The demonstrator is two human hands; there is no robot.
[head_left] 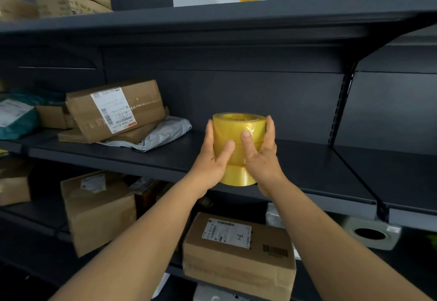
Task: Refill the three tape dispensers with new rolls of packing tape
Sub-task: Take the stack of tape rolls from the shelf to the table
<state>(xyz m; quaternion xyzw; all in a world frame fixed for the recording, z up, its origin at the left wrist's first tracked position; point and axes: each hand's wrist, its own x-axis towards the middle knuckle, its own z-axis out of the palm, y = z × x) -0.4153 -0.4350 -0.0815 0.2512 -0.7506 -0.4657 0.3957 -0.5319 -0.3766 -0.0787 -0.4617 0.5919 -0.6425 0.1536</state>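
- Stack of yellow tape rolls (238, 135): three rolls upright, at the front edge of the dark middle shelf (307, 170); core print unreadable.
- Left hand (212, 158) and right hand (262, 156): each curled round one side of the stack, gripping it.
- Lower cardboard box (238, 253): white label handwritten "H8", barcode alongside.
- Upper labelled box (115, 109): print too small to read.

Tape stack (238, 144): above middle shelf (307, 163), between both hands
Parcels (115, 109): left on shelf
Box (238, 251): shelf below

Handwritten "8" plus another mark on the lower cardboard box's label (227, 233); other print illegible.
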